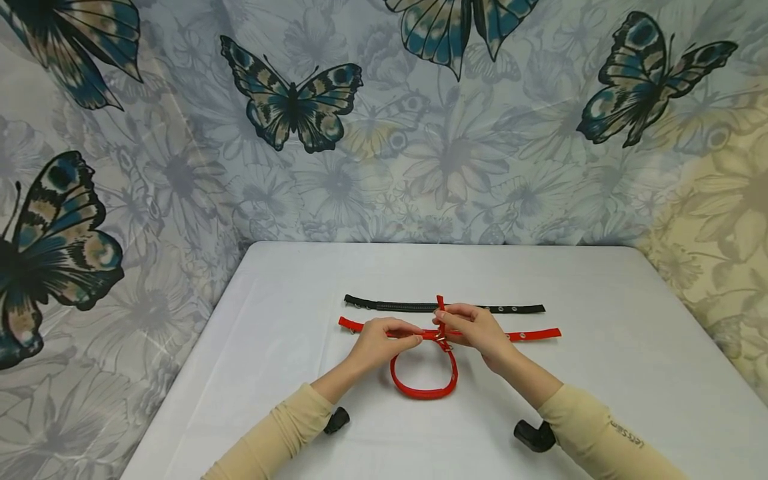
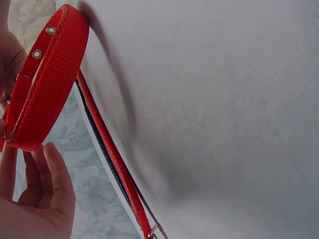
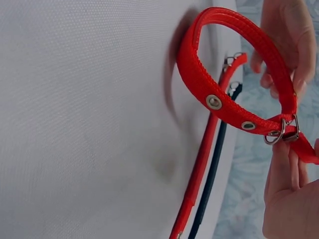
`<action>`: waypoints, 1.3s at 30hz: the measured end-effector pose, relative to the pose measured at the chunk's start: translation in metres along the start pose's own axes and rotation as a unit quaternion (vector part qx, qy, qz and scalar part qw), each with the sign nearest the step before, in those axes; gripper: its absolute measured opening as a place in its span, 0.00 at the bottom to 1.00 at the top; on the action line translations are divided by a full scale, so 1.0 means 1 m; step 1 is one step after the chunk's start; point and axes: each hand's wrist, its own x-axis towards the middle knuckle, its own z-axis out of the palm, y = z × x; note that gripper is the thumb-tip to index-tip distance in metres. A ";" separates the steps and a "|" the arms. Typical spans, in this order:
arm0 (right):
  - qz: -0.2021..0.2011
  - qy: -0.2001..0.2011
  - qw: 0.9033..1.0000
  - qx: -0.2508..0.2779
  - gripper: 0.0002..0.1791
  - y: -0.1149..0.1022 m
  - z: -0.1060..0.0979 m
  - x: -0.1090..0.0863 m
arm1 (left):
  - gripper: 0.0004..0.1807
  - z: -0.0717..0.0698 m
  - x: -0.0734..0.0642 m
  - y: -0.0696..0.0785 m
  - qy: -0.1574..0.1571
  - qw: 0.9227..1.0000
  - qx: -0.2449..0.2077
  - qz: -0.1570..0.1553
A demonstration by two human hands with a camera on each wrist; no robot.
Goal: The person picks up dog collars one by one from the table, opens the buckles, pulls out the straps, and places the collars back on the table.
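Note:
Both hands hold a red collar [image 1: 424,393] bent into a loop, raised over the table. My left hand [image 1: 387,341] pinches the band beside the buckle, thumb towards the loop. The right hand [image 1: 477,332] grips the collar at its strap end, which sticks up past the fingers. In the right wrist view the metal buckle [image 3: 291,132] and a D-ring [image 3: 274,138] sit where the strap crosses itself, just above the right fingertips. Metal eyelets [image 3: 214,102] line the band. The left wrist view shows the padded outer side of the loop, with the left hand's fingers below it.
Behind the hands, a second red collar [image 1: 534,335] lies stretched out flat, partly hidden by them. Beyond it a black collar [image 1: 405,307] lies roughly parallel. The white table [image 1: 288,280] ends at a wall covering [image 1: 384,187] with butterflies. Dark wrist devices [image 1: 534,437] hang beneath the sleeves.

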 end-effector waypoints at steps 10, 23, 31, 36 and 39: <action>0.004 -0.015 1.000 0.018 0.27 0.001 0.003 0.001 | 0.05 0.004 0.006 -0.001 0.015 0.999 0.024 0.026; 0.005 -0.028 0.999 0.040 0.29 0.001 0.007 0.002 | 0.04 0.010 0.010 0.010 -0.005 1.000 0.004 -0.011; 0.022 -0.022 0.998 0.048 0.28 0.001 0.009 0.003 | 0.05 0.014 0.013 0.011 -0.015 0.998 0.002 -0.067; 0.020 -0.023 0.998 0.048 0.29 0.003 0.008 0.004 | 0.05 0.016 0.014 0.011 -0.013 0.997 -0.010 -0.078; 0.019 -0.025 0.998 0.050 0.30 0.003 0.008 0.005 | 0.06 0.017 0.014 0.011 -0.012 0.997 -0.016 -0.080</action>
